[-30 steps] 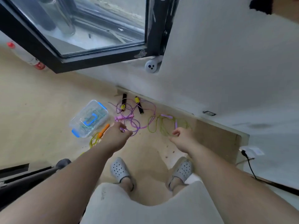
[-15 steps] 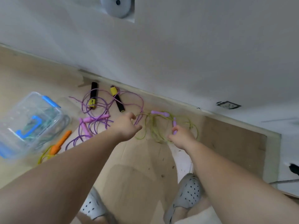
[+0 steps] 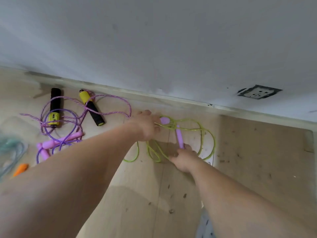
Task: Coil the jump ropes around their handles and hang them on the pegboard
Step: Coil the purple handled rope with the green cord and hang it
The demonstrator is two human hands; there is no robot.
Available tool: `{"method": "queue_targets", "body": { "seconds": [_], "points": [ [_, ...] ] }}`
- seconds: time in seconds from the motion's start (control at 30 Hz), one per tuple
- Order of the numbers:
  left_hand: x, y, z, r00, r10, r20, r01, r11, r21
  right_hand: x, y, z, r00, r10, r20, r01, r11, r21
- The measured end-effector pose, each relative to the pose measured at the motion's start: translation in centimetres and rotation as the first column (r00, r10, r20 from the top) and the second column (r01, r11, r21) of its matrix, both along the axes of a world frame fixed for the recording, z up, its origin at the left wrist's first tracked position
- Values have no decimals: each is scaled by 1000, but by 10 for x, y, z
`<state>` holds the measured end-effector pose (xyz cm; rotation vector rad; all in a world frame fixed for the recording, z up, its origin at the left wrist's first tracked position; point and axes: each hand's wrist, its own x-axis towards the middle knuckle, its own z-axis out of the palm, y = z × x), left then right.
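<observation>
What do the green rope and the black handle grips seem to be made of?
Green rope: probably clear, glossy plastic cord; it glints and looks see-through. Black handle grips: likely matte foam or rubber; dull surface, no shine.

The green rope (image 3: 208, 134) looks glossy, clear plastic, the black handles (image 3: 55, 100) matt foam, the floor (image 3: 140, 194) pale wood.

At twelve o'clock from me, the yellow-green rope (image 3: 213, 143) is translucent, with lilac handles (image 3: 179, 137). At ten, the speckled rope (image 3: 117, 99) is pink-and-purple, with black-and-yellow handles (image 3: 55, 107).
</observation>
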<state>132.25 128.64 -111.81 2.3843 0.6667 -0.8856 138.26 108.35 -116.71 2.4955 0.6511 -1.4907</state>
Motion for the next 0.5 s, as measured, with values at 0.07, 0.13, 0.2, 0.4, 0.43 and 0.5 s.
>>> {"method": "queue_targets", "body": {
  "seconds": [0.07,0.13,0.2,0.4,0.43,0.5],
  "points": [
    [5,-5,-4,992,-96,-85,100,994,44,-1,-9,-6,997,66,31,-66,998,-1],
    [5,-11,-6,983,-111,-144,117,993,34,0,-12,-11,994,85,61,-86,996,4],
    [-2,-15,-10,982,-86,-167,91,995,26,2,-10,-9,993,88,74,-90,996,21],
    [-35,-8,-1,998,55,-10,-56,998,-28,0,-2,18,1000,19,23,-22,991,135],
    [-42,-8,9,998,60,-6,-60,998,-11,-2,-3,29,1000,-8,30,4,991,134],
    [-61,-7,39,997,72,1,-72,997,30,-8,-6,59,996,-87,30,82,987,140]
  ]
}}
